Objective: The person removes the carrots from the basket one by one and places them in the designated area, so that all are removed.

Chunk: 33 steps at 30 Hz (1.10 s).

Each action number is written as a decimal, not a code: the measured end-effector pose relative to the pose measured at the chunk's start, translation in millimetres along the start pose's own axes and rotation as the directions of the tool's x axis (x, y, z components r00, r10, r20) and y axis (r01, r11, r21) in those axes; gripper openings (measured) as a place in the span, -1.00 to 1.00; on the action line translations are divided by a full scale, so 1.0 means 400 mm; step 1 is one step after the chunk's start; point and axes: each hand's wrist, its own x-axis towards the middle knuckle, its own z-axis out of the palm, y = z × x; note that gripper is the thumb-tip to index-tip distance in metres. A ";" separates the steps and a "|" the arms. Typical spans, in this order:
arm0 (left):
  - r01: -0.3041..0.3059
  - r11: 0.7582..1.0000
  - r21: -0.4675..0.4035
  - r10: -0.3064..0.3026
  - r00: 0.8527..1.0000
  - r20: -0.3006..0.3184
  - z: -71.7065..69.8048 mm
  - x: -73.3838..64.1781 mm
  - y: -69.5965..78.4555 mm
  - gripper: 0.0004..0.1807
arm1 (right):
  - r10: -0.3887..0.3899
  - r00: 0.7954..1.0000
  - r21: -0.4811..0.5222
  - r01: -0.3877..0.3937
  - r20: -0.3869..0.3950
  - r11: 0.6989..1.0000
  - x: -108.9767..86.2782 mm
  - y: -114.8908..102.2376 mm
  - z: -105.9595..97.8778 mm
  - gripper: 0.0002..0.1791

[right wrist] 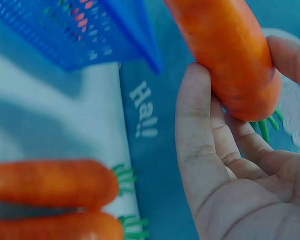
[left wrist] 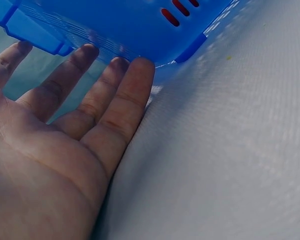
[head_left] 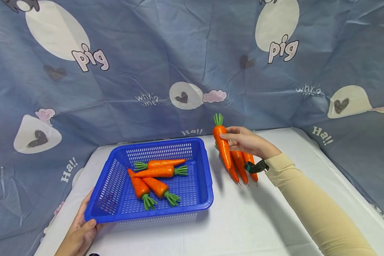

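My right hand (head_left: 248, 140) holds a carrot (head_left: 222, 142) between thumb and fingers, its green tops up and its tip pointing down. In the right wrist view the held carrot (right wrist: 235, 60) is raised above two others. Three carrots (head_left: 238, 165) lie side by side on the table beneath this hand, partly hidden by it. At the near left corner of a blue plastic basket (head_left: 148, 212), my left hand (head_left: 80, 231) grips the rim, thumb in front and fingers along the outside. Inside the basket lie several carrots (head_left: 160, 171). The left wrist view shows the fingertips (left wrist: 140, 70) against the basket wall.
A white cloth (head_left: 230, 220) covers the table. Behind it hangs a blue-grey printed curtain (head_left: 147, 64), which also runs along both sides. A small dark object (head_left: 94, 254) shows at the bottom edge, near the left hand. The right wrist wears a dark band (head_left: 256, 166).
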 end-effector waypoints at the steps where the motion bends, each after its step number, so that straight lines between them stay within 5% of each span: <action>1: 0.004 1.000 0.002 -0.004 1.000 -0.008 0.001 0.000 0.001 -0.23 | 0.007 1.000 -0.002 -0.007 -0.008 1.000 -0.004 0.004 -0.008 -0.32; 25: -0.058 0.996 -0.060 0.061 0.997 0.040 -0.005 0.006 -0.010 -0.29 | 0.060 0.995 -0.016 -0.061 -0.079 0.998 -0.070 0.099 -0.171 -0.25; 33: -0.014 1.000 -0.020 0.014 1.000 0.000 -0.005 0.007 -0.010 -0.28 | 0.070 0.993 -0.025 -0.073 -0.093 0.997 -0.084 0.135 -0.208 -0.22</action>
